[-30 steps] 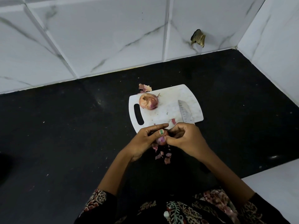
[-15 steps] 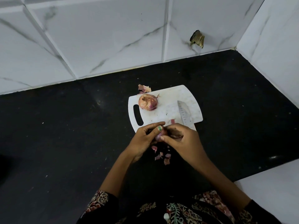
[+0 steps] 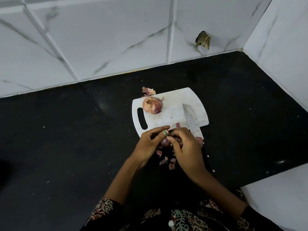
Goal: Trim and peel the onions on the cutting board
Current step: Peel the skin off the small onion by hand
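A small purple onion (image 3: 165,142) sits between both hands just in front of the white cutting board (image 3: 173,97). My left hand (image 3: 150,142) grips it from the left, thumb on top. My right hand (image 3: 185,147) holds it from the right, fingertips pinching at its skin. Most of this onion is hidden by the fingers. A second onion (image 3: 152,105), with its dry skin on, rests on the board near the handle slot. A knife (image 3: 191,120) lies on the board's right side, its handle hidden behind my right hand.
Torn skin pieces (image 3: 166,160) lie on the black counter (image 3: 66,147) below the hands, and more peel (image 3: 148,91) lies behind the board. A white tiled wall (image 3: 100,39) stands behind and at the right. A white surface (image 3: 283,197) is at the lower right.
Both hands with the small onion have shifted slightly up toward the board's near edge. My right fingers have worked over its top. The onion on the board and the knife have not moved.
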The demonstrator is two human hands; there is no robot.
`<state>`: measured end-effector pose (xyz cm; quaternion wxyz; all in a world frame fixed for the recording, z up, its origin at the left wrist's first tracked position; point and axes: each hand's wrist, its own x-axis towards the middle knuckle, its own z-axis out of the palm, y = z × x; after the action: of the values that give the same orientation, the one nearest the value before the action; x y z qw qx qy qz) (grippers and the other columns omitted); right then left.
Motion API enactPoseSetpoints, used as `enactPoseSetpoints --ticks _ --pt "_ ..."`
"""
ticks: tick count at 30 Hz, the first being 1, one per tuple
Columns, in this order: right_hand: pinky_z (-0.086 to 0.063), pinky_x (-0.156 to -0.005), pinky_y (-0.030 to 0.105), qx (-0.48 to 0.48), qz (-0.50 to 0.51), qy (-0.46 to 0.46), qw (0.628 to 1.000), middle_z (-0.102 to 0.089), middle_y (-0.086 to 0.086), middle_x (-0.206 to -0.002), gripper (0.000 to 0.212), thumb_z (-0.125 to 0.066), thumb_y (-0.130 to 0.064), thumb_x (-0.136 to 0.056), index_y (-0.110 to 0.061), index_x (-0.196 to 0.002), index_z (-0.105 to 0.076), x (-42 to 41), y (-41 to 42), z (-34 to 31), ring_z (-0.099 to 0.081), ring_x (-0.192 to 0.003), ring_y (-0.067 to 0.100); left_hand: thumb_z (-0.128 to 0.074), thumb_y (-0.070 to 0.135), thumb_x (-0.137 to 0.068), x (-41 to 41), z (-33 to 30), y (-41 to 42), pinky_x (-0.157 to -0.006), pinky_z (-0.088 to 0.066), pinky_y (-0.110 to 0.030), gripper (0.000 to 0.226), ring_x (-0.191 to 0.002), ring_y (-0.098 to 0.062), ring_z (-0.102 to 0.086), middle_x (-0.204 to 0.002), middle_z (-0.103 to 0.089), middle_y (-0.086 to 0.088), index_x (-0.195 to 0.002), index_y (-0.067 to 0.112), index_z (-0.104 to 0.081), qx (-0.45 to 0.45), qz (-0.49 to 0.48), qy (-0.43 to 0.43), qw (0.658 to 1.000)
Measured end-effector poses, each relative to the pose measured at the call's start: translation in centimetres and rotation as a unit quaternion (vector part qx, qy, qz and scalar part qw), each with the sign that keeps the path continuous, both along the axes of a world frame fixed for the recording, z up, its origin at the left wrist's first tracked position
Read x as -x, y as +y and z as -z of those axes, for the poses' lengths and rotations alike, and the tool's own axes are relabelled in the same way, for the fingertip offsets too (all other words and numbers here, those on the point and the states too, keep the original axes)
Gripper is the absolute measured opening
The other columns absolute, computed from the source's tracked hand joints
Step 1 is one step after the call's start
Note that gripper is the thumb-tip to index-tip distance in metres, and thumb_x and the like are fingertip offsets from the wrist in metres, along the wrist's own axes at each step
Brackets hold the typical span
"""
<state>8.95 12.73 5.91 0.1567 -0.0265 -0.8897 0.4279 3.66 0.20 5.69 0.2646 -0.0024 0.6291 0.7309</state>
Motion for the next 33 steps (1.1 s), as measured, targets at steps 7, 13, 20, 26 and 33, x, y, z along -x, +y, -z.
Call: enactPoseSetpoints --ticks 7,13,20,26,33 --pt "-0.038 -0.079 0.022 0.001 0.046 -0.052 0.998 -0.055 0.001 -0.095 0.009 -0.052 -0.009 -0.094 -0.004 -0.098 -0.057 0.3 -0.5 0.6 -0.053 -0.091 0.016 -0.057 0.012 -0.092 -0.5 0.3 0.2 -0.063 -0.051 -0.012 0.024 -0.084 -0.001 -0.067 -0.103 -0.070 -0.001 -0.115 0.010 -0.067 0.017 0.007 0.021 1.000" --pt "-0.044 -0.063 0.010 0.077 0.122 -0.126 0.981 -0.062 -0.004 -0.079 0.005 -0.053 -0.007 -0.094 -0.007 -0.096 -0.057 1.0 1.8 1.4 -0.063 -0.078 0.017 -0.055 0.024 -0.089 -0.5 0.1 0.0 -0.063 -0.051 -0.013 0.030 -0.094 -0.011 -0.069 -0.107 -0.071 -0.002 -0.113 0.012 -0.067 -0.018 0.032 -0.007 0.999" --pt "-0.058 -0.080 0.031 0.208 -0.011 -0.186 0.960 -0.073 -0.005 -0.089 0.013 -0.069 -0.017 -0.083 -0.029 -0.089 -0.068 0.9 2.3 -1.4 -0.069 -0.084 0.009 -0.051 0.022 -0.094 -0.3 0.6 -0.1 -0.093 -0.051 -0.029 0.026 -0.107 -0.014 -0.065 -0.113 -0.070 -0.001 -0.114 0.018 -0.067 0.000 0.024 0.009 1.000" --pt "-0.057 -0.075 0.025 0.165 -0.025 -0.188 0.968 -0.074 -0.005 -0.083 0.022 -0.078 -0.014 -0.071 -0.021 -0.091 -0.071 0.9 2.1 -2.0 -0.070 -0.077 0.005 -0.048 0.014 -0.097 -0.1 0.3 -0.4 -0.093 -0.049 -0.021 0.026 -0.112 -0.012 -0.062 -0.117 -0.068 -0.001 -0.117 0.018 -0.064 0.011 0.047 0.046 0.998" --pt "-0.056 -0.070 0.020 0.173 -0.050 -0.190 0.965 -0.072 -0.005 -0.077 0.025 -0.079 -0.009 -0.070 -0.030 -0.077 -0.067 1.0 2.5 -2.4 -0.070 -0.072 0.005 -0.050 0.013 -0.096 -0.2 0.3 -0.5 -0.090 -0.049 -0.020 0.026 -0.110 -0.010 -0.063 -0.117 -0.068 0.000 -0.118 0.016 -0.064 0.000 0.053 0.039 0.998"
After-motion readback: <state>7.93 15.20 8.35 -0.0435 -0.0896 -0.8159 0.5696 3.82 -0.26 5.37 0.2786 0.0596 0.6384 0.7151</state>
